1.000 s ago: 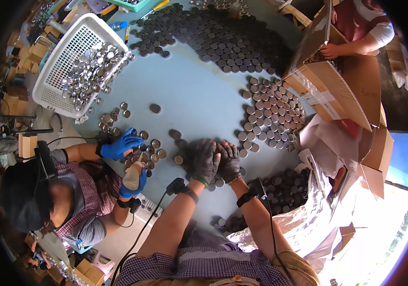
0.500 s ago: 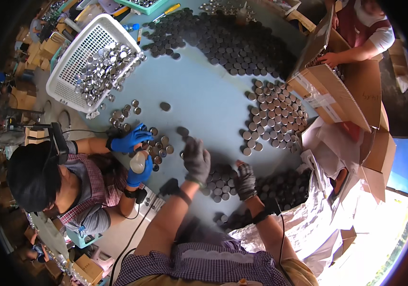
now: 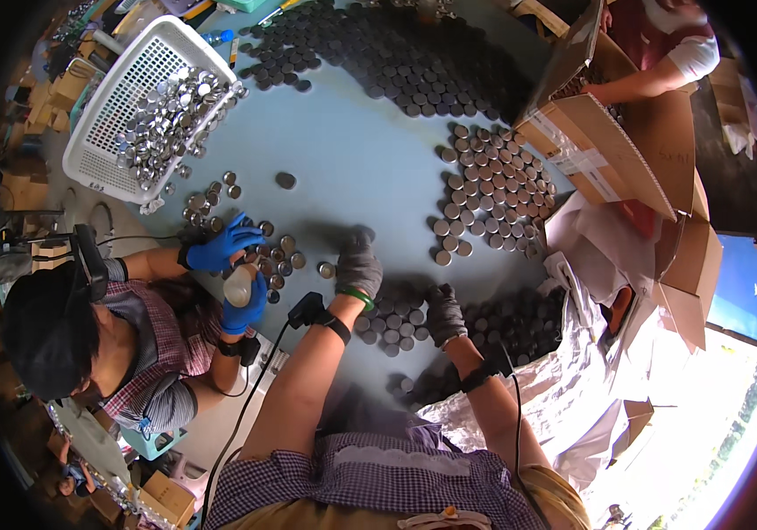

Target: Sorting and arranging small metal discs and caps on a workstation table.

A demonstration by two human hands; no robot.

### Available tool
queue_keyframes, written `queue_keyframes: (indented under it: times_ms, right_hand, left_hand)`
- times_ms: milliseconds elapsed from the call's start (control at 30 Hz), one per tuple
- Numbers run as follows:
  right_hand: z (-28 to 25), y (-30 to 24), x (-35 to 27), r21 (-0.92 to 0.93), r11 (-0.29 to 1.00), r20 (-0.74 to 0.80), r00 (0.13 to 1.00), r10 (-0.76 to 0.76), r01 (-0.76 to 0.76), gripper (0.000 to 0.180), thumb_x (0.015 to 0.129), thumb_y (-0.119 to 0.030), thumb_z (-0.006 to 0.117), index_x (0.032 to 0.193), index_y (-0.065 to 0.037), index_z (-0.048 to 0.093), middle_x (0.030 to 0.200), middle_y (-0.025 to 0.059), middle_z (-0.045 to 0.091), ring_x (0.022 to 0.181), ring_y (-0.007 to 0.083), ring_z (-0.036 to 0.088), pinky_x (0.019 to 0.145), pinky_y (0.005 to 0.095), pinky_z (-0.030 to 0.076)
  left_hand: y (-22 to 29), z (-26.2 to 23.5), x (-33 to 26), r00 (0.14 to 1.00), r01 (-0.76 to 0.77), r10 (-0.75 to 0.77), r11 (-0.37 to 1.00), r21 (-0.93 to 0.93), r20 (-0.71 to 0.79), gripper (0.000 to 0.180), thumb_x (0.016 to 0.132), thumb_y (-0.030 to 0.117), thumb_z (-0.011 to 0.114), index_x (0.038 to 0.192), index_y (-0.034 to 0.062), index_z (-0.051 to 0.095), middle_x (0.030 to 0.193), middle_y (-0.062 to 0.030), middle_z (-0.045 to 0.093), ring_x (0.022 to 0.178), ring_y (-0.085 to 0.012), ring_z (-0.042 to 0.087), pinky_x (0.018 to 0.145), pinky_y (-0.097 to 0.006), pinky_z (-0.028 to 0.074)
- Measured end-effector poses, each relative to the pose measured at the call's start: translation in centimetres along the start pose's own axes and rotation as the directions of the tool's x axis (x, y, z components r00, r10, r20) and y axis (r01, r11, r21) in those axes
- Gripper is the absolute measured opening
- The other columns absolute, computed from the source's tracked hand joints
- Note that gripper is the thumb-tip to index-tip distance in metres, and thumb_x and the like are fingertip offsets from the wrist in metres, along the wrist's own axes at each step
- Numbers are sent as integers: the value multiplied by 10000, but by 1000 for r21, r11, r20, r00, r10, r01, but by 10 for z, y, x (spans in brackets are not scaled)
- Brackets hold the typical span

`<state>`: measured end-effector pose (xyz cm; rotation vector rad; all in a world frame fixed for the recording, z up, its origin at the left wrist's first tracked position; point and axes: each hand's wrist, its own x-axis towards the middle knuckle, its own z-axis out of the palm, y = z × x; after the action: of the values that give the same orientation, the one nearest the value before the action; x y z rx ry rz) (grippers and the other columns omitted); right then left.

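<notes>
My left hand (image 3: 359,268), in a grey glove, is closed above the blue-grey table, its fingertips pointing away from me. A dark round cap (image 3: 362,233) seems to show at those fingertips, though blurred. My right hand (image 3: 445,316), also gloved, has its fingers curled in beside a cluster of dark round caps (image 3: 393,322); what it holds, if anything, is hidden. More dark caps (image 3: 520,327) lie to its right. One loose cap (image 3: 326,269) rests just left of my left hand, and another dark cap (image 3: 285,180) lies farther off.
A co-worker's blue-gloved hands (image 3: 226,247) are at shiny caps (image 3: 283,256) on the left. Beyond stands a white basket (image 3: 87,163) of caps. Silvery caps (image 3: 489,190) and a dark mass (image 3: 396,62) cover the far side. Another person reaches into a cardboard box (image 3: 595,146); white sacking (image 3: 573,353) hangs at right.
The view has shifted slightly. My left hand has moved forward, and the dark cap that lay by its fingertips is gone from that spot. My right hand has stayed near the dark caps.
</notes>
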<state>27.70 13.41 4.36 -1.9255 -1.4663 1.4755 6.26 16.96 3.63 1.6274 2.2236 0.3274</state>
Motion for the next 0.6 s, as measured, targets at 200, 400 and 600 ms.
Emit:
queue_keyframes:
  times_ms: [200, 400, 600]
  right_hand:
    - [-45, 29, 14, -402, 885, 171, 969, -178, 234, 253, 785, -59, 520, 1034, -66, 566, 910, 127, 625, 886, 286, 598, 763, 372, 473]
    - [-44, 19, -23, -693, 538, 381, 877, -292, 480, 297, 738, -130, 575, 1031, -81, 573, 1016, 112, 593, 988, 317, 547, 783, 421, 459]
    - [-28, 72, -47, -842, 456, 101, 915, -390, 287, 361, 716, -203, 611, 1059, -108, 556, 1088, 134, 537, 1025, 325, 510, 802, 452, 438]
  left_hand:
    - [31, 0, -34, 995, -102, 103, 994, -50, 13, 440, 725, 128, 582, 1161, 83, 538, 1161, -138, 537, 1106, -333, 486, 984, -435, 361]
    - [-1, 13, -39, 963, -210, 141, 927, -310, -231, 354, 690, 37, 567, 1042, 60, 575, 1055, -142, 578, 1001, -325, 537, 872, -427, 438]
    - [19, -11, -32, 952, -265, 200, 918, -295, -231, 330, 667, 57, 577, 996, 51, 552, 1005, -145, 568, 952, -339, 526, 842, -442, 427]
